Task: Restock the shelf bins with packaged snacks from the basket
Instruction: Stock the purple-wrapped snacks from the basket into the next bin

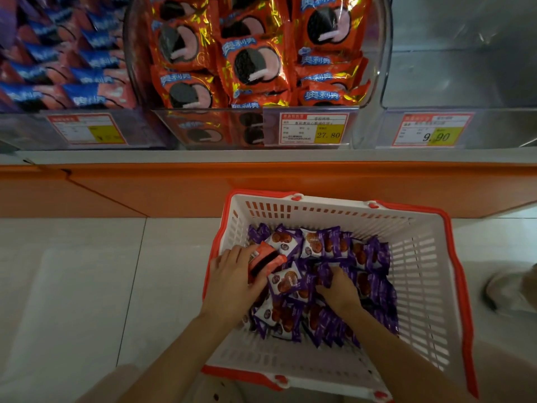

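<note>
A white basket with an orange rim (430, 257) stands on the floor below the shelf, holding several purple snack packets (334, 245). My left hand (232, 280) is inside it at the left and grips an orange-red packet (266, 261) lying on the purple ones. My right hand (337, 289) reaches into the middle of the pile, fingers dug in among the purple packets; whether it holds one is hidden. On the shelf above, the middle clear bin (209, 123) is heaped with red cookie packets (252, 62). The right bin (465, 53) looks empty.
A left bin (26, 123) holds blue and pink cookie packets (58, 53). Price tags (313, 129) hang on the bin fronts. An orange shelf base (145, 187) runs below the bins. A shoe (508, 289) stands on the pale tiled floor right of the basket.
</note>
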